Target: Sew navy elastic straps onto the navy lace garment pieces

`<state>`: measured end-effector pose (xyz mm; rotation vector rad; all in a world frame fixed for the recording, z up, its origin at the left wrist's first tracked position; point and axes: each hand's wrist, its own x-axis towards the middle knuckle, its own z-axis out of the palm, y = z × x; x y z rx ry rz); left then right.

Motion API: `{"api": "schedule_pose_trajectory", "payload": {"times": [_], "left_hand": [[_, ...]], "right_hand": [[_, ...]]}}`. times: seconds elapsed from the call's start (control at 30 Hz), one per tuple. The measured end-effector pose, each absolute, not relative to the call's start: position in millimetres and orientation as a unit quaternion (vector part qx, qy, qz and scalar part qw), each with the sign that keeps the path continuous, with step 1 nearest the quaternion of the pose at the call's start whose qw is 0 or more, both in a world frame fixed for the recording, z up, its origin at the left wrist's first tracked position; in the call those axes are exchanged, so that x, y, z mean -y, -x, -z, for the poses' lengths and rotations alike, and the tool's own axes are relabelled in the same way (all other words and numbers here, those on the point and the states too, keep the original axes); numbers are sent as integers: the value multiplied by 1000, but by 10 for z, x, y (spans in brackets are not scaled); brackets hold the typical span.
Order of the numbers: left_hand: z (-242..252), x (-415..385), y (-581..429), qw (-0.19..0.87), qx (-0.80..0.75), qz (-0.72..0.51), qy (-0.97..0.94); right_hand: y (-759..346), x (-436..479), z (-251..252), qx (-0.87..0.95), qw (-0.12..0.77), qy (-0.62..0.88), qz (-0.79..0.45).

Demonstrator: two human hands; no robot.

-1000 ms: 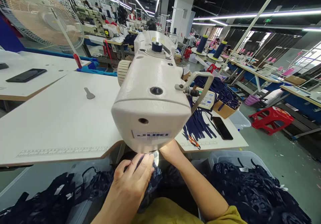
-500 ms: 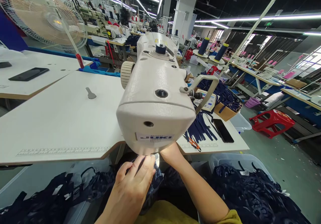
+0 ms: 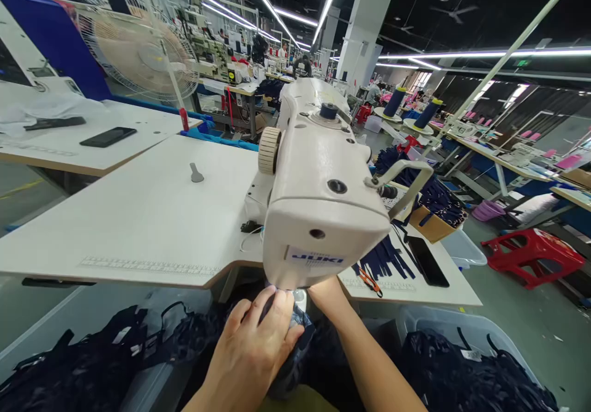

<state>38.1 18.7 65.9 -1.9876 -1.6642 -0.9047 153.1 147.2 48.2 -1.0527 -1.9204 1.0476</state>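
A white sewing machine [image 3: 327,215] stands in front of me, its head hiding the needle area. My left hand [image 3: 258,332] is just below the head, fingers bent and closed on a dark navy patterned garment [image 3: 300,329]. Cloth hangs from that hand towards my lap. My right hand [image 3: 325,294] reaches in behind the machine head from the right. Its fingers are hidden there, so what they touch does not show. A small lit part of the machine bed [image 3: 300,299] shows between the hands.
Plastic bins of navy garments stand at left [image 3: 87,350] and right [image 3: 462,363]. On the table [image 3: 152,215] lie a metal piece [image 3: 196,173], navy strips [image 3: 385,258], orange-handled snips [image 3: 370,281] and a phone [image 3: 428,262]. A red stool [image 3: 530,252] is at right.
The whole view has shifted, so the machine appears farther right. My left hand stays on the garment by the machine head, its thumb now more visible; the right stays behind the head.
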Motion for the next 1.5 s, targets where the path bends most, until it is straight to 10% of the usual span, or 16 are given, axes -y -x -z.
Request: {"api": "schedule_pose_trajectory", "payload": {"times": [1.5], "left_hand": [[-579,-209,-437,187,591,374,690]], "right_hand": [[-1474,-1450,-414,732,368,414,-397]]}}
